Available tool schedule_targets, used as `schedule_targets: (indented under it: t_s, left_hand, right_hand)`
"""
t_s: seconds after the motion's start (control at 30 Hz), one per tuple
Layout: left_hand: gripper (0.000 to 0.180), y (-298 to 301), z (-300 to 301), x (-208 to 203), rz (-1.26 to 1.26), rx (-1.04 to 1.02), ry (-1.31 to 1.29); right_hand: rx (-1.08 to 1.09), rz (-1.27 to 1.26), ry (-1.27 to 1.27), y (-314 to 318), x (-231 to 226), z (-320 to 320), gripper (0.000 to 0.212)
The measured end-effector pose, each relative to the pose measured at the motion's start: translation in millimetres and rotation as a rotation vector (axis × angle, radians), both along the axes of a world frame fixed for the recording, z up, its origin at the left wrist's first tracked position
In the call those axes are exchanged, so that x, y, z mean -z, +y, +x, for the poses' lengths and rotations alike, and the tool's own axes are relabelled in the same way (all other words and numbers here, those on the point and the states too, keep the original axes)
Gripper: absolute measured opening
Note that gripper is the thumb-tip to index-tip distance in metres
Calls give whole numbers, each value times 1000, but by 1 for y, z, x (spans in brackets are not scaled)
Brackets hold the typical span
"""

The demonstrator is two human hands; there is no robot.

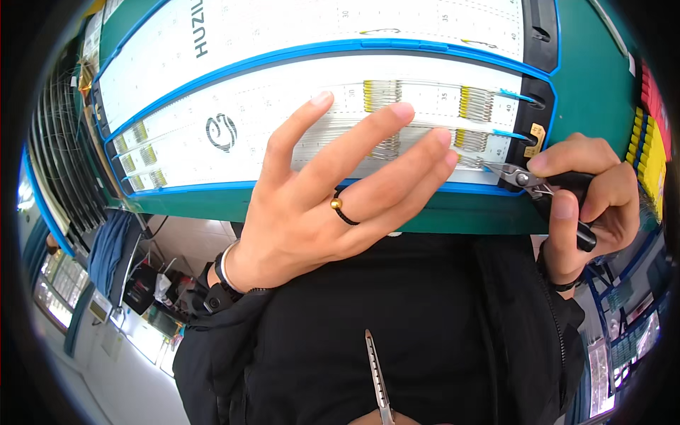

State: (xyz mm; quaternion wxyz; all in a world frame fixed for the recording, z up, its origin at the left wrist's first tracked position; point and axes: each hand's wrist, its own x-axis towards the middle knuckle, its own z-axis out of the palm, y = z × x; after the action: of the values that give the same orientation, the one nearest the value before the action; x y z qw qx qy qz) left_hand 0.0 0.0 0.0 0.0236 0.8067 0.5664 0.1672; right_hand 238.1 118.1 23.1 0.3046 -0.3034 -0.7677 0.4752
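A long white hook-and-line board (pixel 283 120) with ruled markings lies in a blue-rimmed black case (pixel 319 51). My left hand (pixel 326 184) rests over it with fingers spread, fingertips on the fishing lines between the hooks. Rows of small fishing hooks with yellow-tinted parts (pixel 382 95) stand near the fingertips; another group of hooks (pixel 476 104) is further right. My right hand (pixel 595 188) grips black-handled pliers (pixel 523 177). Their pointed jaws reach the lowest hooks at the board's right end. My palm hides part of the lines.
The case's other half, a white panel (pixel 276 32) with two loose hooks, lies beyond. Green table mat (pixel 588 99) surrounds the case. Yellow and red packs (pixel 644 156) stand at far right, a dark rack (pixel 67 156) at far left. A slotted metal strip (pixel 377 372) shows at the lower edge.
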Motion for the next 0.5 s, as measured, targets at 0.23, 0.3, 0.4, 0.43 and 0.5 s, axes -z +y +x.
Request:
schedule_targets:
  t_s: [0.23, 0.3, 0.4, 0.43, 0.5]
  left_hand:
    - [47, 3, 2, -1, 18, -26, -16]
    - [47, 3, 2, 0, 25, -28, -17]
    - [45, 1, 1, 3, 29, -29, -17]
    - [44, 1, 1, 3, 23, -30, -17]
    - [44, 0, 1, 1, 9, -37, -13]
  right_hand:
    - [3, 15, -13, -1, -1, 2, 26]
    - [9, 15, -16, -1, -1, 2, 26]
    - [10, 25, -16, -1, 0, 3, 25]
    - [7, 34, -13, -1, 1, 3, 25]
    - [-4, 43, -9, -2, 2, 1, 25]
